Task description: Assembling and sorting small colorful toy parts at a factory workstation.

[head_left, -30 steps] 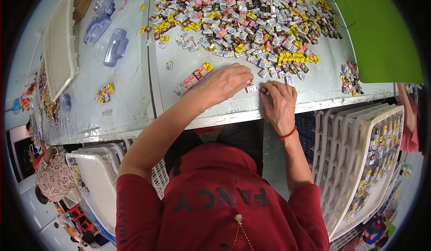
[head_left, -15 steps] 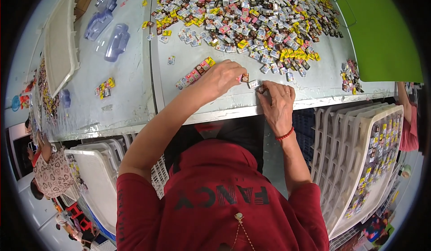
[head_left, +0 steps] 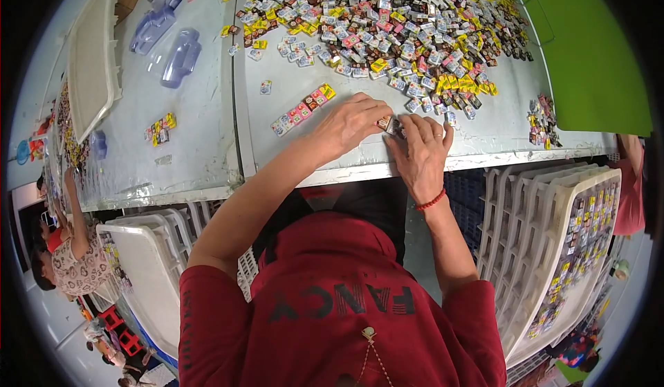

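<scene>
At the table's near edge, my left hand (head_left: 351, 124) has its fingers closed on the left end of a short row of tiny printed boxes (head_left: 389, 125), brown and white on top. Against the right end of that row press the bent fingertips and thumb of my right hand (head_left: 423, 146), partly hiding a dark box. Left of my left hand lies a straight row of similar tiny boxes (head_left: 301, 112), pink, brown, white and yellow. Beyond both hands spreads a large loose heap of such boxes (head_left: 387, 27). A single white box (head_left: 265, 87) lies apart.
Clear plastic trays (head_left: 181, 58) and a small cluster of boxes (head_left: 161, 130) lie on the left. Another pile (head_left: 544, 123) sits near the right edge, beside a green panel (head_left: 588, 48). Stacked white crates (head_left: 553, 249) stand below right. A co-worker (head_left: 76, 262) is at far left.
My hands have come closer together, the right one moving left. The boxes between them, spaced apart before, now sit together in a row.
</scene>
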Available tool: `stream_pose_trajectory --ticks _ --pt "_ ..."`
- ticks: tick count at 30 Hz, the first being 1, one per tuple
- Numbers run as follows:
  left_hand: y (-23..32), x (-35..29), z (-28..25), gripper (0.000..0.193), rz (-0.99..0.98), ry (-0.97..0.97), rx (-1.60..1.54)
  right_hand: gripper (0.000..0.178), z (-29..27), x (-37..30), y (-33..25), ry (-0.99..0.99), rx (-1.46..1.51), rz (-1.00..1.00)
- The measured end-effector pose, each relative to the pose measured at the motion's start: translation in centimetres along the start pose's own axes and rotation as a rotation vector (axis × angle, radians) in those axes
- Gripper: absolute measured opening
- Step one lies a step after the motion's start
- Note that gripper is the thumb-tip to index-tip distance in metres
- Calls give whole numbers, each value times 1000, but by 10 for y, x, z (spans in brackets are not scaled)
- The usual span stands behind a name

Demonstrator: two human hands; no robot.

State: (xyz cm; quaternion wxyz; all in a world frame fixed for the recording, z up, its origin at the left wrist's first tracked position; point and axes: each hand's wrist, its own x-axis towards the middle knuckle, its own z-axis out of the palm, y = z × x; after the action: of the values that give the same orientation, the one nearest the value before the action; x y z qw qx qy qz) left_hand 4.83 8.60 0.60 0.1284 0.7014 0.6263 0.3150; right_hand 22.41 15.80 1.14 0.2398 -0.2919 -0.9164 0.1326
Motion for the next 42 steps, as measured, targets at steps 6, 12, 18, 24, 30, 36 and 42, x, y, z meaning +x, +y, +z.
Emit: stream_pose_trajectory --ticks 6,12,18,24,30,36,42 --pt "6 -6 22 19 90 188 -24 28 9 0 9 15 -115 -102" --pt "39 -26 22 18 -48 276 45 28 1 8 20 -53 68 -147" --pt "28 -69 -31 16 -222 476 119 28 5 47 -10 -21 147 -297" --pt "13 -80 -23 17 -310 513 242 27 40 69 -45 -148 253 -419" --pt "7 -84 -18 17 -301 507 231 23 51 65 -47 -189 281 -409" --pt "8 -88 -9 20 -254 546 272 17 56 43 -52 -22 182 -440" --pt "2 -97 3 30 -232 527 290 20 52 23 -64 -19 83 -391"
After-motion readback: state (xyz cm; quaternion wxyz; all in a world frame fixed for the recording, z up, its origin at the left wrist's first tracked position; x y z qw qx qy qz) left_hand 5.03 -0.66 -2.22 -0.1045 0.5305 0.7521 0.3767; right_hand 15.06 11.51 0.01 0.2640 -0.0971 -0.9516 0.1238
